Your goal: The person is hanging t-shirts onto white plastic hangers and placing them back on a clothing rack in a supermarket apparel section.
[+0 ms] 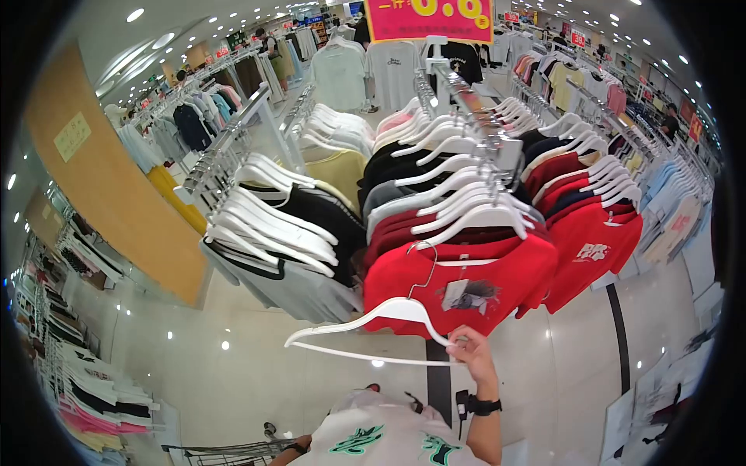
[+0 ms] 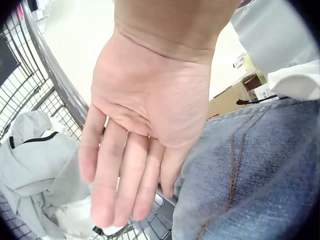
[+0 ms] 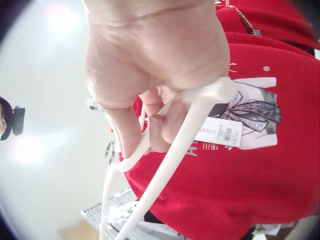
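My right hand [image 1: 472,353] grips one end of a bare white clothes hanger [image 1: 400,310], held level in front of the rack with its metal hook pointing up. In the right wrist view, the fingers curl round the corner of the hanger, close before a red top [image 3: 210,185] with a paper price tag [image 3: 220,131]. My left hand [image 2: 145,110] hangs down with its fingers loosely straight and nothing in it, between a wire shopping cart [image 2: 56,75] and a jeans leg [image 2: 260,170]. In the head view that hand is out of sight.
Ahead, a metal rack holds red tops [image 1: 458,268] on white hangers, with grey tops [image 1: 291,291] to their left and more red ones [image 1: 594,252] to the right. A grey garment [image 2: 45,167] lies in the cart. A wooden pillar [image 1: 116,194] stands at left.
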